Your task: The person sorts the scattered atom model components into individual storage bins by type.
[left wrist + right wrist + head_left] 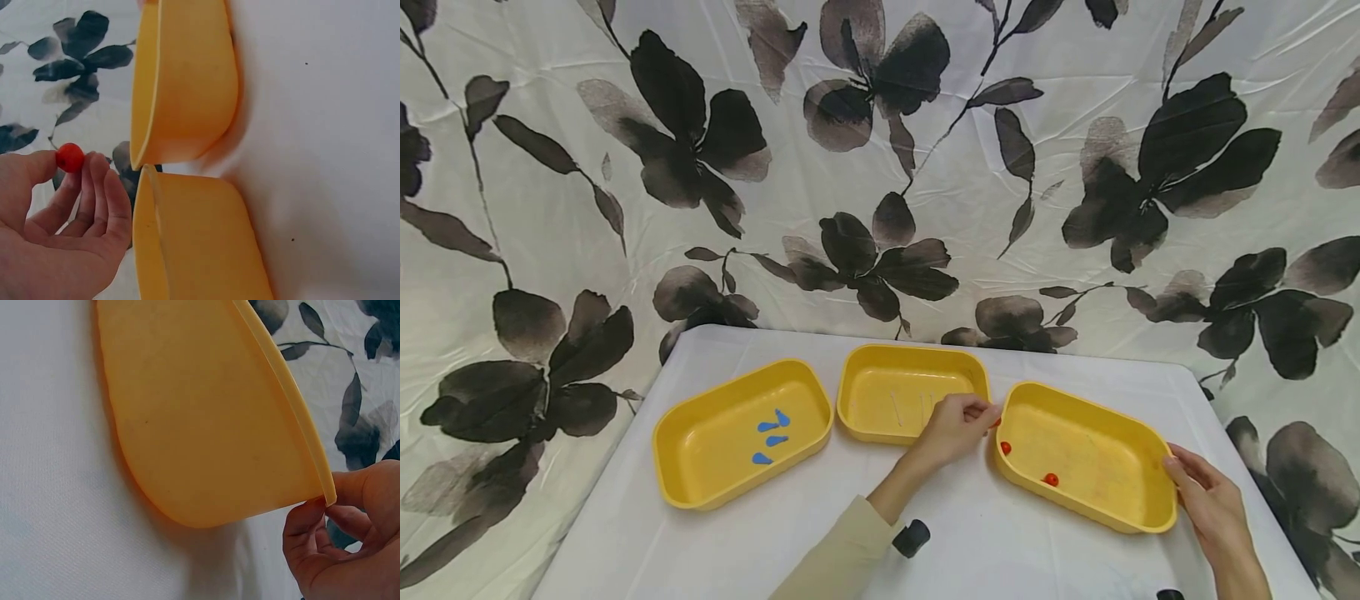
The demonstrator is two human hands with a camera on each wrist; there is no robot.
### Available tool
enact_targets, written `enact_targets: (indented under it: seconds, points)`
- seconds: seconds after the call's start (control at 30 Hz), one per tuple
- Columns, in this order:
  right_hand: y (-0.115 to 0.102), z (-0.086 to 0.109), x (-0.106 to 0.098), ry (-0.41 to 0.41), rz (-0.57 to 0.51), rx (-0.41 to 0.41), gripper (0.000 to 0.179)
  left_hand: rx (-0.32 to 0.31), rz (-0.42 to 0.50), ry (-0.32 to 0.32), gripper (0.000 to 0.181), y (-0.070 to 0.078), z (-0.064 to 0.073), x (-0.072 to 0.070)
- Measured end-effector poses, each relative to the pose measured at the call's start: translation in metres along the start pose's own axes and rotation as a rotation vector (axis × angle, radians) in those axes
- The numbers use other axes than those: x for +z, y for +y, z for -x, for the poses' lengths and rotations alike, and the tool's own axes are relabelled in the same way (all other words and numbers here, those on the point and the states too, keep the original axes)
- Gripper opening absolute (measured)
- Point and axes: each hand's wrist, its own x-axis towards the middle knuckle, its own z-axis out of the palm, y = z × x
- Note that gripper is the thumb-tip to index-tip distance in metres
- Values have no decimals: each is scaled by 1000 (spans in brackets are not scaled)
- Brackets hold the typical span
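Between thumb and fingertips, my left hand (957, 429) pinches a small red ball (70, 157) that shows a dark spot on its side. That hand is over the gap between the middle yellow tray (868, 435) and the right yellow tray (1093, 408). Two more red balls (1051, 480) lie inside the right tray, along its left and near sides. My right hand (1213, 500) grips the rim of this tray at its right end, thumb and fingers on either side of the edge (330, 497).
Several blue teardrop-shaped pieces (777, 441) lie in the left yellow tray (700, 492). Thin whitish sticks (896, 408) are in the middle tray. All three trays stand on a white-covered table (760, 542), with a flower-patterned cloth (865, 175) hanging behind.
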Motion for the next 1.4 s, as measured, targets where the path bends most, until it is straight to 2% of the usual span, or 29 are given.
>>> enact_targets:
  seconds: [0.47, 0.83, 0.93, 1.1, 1.3, 1.4]
  points:
    - [1, -1, 1, 13, 2, -13, 64, -16, -65, -59, 21, 7, -20, 23]
    - [2, -3, 0, 12, -3, -12, 66, 1, -128, -92, 19, 6, -30, 40]
    - [2, -3, 0, 12, -2, -12, 67, 28, -168, -104, 19, 6, -32, 45]
    - [1, -3, -1, 9, -2, -1, 67, 84, -261, -118, 18, 6, -36, 55]
    - [1, -3, 0, -1, -4, 2, 67, 178, -483, -172, 18, 10, -37, 72]
    - [1, -2, 0, 0, -1, 5, 67, 174, -580, -224, 18, 11, -35, 81]
